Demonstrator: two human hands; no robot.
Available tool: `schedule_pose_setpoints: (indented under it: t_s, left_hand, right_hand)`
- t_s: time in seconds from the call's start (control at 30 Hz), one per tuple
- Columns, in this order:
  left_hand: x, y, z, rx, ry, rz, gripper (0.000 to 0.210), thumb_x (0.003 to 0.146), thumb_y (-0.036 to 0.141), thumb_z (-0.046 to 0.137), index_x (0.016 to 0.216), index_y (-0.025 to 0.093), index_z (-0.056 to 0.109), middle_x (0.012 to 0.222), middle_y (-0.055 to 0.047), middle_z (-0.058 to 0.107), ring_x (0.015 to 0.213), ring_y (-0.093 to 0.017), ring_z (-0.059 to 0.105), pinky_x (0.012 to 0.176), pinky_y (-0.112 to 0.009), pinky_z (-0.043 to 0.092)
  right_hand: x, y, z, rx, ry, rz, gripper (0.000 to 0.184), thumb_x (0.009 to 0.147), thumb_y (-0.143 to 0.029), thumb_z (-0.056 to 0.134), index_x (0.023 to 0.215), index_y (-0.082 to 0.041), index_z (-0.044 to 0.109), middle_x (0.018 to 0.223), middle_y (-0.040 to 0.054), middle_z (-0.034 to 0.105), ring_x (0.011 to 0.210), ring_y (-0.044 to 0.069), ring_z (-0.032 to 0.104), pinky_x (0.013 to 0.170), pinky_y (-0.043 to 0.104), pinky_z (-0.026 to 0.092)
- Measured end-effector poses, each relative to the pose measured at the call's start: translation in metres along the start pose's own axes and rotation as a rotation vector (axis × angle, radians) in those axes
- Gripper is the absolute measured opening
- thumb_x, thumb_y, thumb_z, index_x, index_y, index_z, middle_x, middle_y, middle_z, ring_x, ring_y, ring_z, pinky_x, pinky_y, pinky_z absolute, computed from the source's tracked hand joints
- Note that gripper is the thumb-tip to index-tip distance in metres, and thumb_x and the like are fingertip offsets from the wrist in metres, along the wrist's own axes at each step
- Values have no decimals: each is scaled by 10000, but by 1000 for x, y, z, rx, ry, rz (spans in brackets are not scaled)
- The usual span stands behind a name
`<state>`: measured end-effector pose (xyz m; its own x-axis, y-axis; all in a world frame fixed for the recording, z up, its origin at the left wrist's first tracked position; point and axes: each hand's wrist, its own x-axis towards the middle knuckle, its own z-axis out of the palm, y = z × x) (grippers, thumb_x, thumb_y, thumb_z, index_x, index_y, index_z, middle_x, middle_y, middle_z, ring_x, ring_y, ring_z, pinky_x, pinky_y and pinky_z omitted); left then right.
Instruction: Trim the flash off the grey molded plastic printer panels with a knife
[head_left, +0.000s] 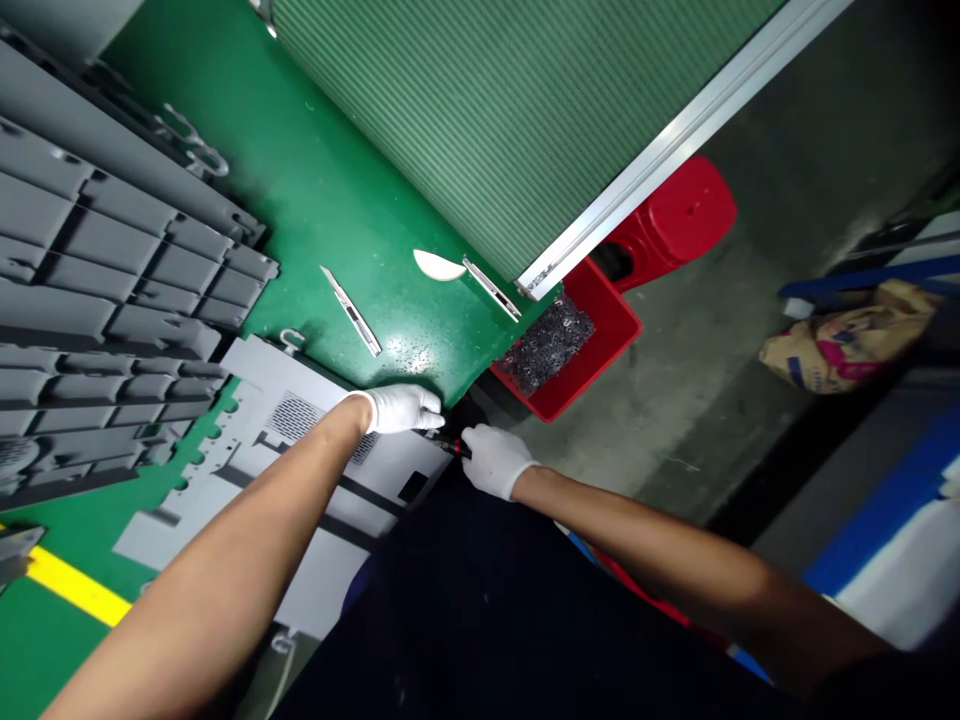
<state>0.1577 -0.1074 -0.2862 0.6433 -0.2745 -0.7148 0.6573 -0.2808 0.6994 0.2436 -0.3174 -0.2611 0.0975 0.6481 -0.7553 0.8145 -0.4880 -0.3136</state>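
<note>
Close in, right hand (496,460): white-gloved, wrapped around the handle of a red-and-black tool (456,447) whose tip points toward the other hand.
Left hand (405,408): also gloved, just beside that tip and apart from the right, at the corner of a grey panel; whether its bunched fingers pinch anything cannot be made out.
Grey panel (319,580): flat on the green table (360,200), against the person's dark clothing, with mesh vents and dark strips, partly under the left forearm.
Cutters: one slim knife (352,312) lies beyond the left hand; a second knife (491,290) lies near the table's edge, beside a white half-disc (439,266).
Red bin (607,350): below the table's edge, holding dark scraps (551,340), near a red stool (690,210).
Ribbed sheet (525,110): green, edged by a metal rail.
Far left: ribbed grey parts (127,240), near a yellow strip (79,587).
Far right: a crumpled bag (847,340).
</note>
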Motion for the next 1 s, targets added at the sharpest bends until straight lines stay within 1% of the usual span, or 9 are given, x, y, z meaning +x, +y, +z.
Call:
schedule_pose_setpoints:
  t_s: [0.27, 0.43, 0.57, 0.7, 0.8, 0.87, 0.9, 0.93, 1.0]
  left_hand:
    - [-2, 3, -1, -43, 28, 4, 328, 737, 501, 679, 625, 195, 638, 581, 9, 578, 589, -137, 447, 598, -279, 353]
    - [-4, 3, -3, -66, 160, 59, 343, 822, 518, 606, 756, 188, 670, 702, -11, 632, 662, -153, 521, 649, -278, 422]
    - [15, 40, 11, -92, 414, 215, 362, 886, 498, 554, 823, 165, 682, 777, -38, 657, 730, -175, 591, 746, -308, 495]
    - [18, 85, 9, -105, 613, 353, 523, 883, 431, 587, 1323, 147, 581, 1141, -118, 705, 995, -218, 670, 942, -342, 523]
    - [-18, 72, -27, 239, 1039, 124, 502, 903, 471, 532, 1279, 151, 624, 1289, -154, 660, 1218, -287, 595, 1087, -426, 441]
    - [-53, 40, -59, 427, 1288, -327, 509, 903, 493, 486, 1189, 114, 670, 1237, -217, 672, 1206, -373, 596, 1036, -521, 457]
    - [-70, 20, -74, 440, 1318, -572, 535, 903, 502, 457, 1176, 95, 672, 1215, -248, 674, 1172, -402, 614, 974, -537, 488]
    - [-85, 2, -87, 439, 1255, -752, 569, 906, 521, 423, 1175, 83, 667, 1216, -266, 671, 1155, -421, 623, 935, -539, 504]
    - [-108, -30, -104, 399, 1000, -913, 620, 929, 557, 332, 1161, 94, 672, 1241, -270, 665, 1158, -429, 626, 934, -523, 497]
  right_hand:
    - [8, 3, 0, -7, 0, 16, 226, 914, -227, 445, 993, -178, 651, 937, 143, 721, 857, 301, 714, 733, 388, 505]
    - [0, 19, 7, 58, 8, 72, 258, 941, -395, 474, 998, -221, 655, 999, 107, 734, 895, 276, 711, 725, 347, 490]
    - [-8, 31, 21, 259, 1, 252, 296, 921, -454, 498, 1010, -230, 668, 1005, 104, 746, 924, 267, 705, 724, 327, 460]
    - [-6, 34, 28, 316, 6, 309, 284, 897, -443, 529, 1005, -227, 678, 968, 96, 757, 907, 256, 707, 706, 313, 431]
    - [-3, 33, 25, 337, 29, 312, 294, 906, -477, 517, 980, -240, 675, 951, 77, 757, 883, 236, 702, 681, 300, 403]
    - [-3, 31, 19, 367, 56, 300, 284, 905, -488, 523, 933, -247, 671, 912, 61, 753, 845, 221, 692, 657, 295, 375]
    - [-2, 29, 16, 384, 73, 290, 273, 900, -485, 531, 906, -248, 666, 887, 54, 749, 822, 214, 685, 646, 294, 360]
    - [-2, 27, 13, 400, 88, 279, 262, 896, -479, 540, 881, -247, 661, 863, 47, 744, 801, 207, 676, 637, 293, 347]
    - [-1, 22, 5, 418, 107, 254, 252, 895, -468, 549, 847, -244, 653, 827, 38, 732, 767, 193, 658, 625, 290, 326]
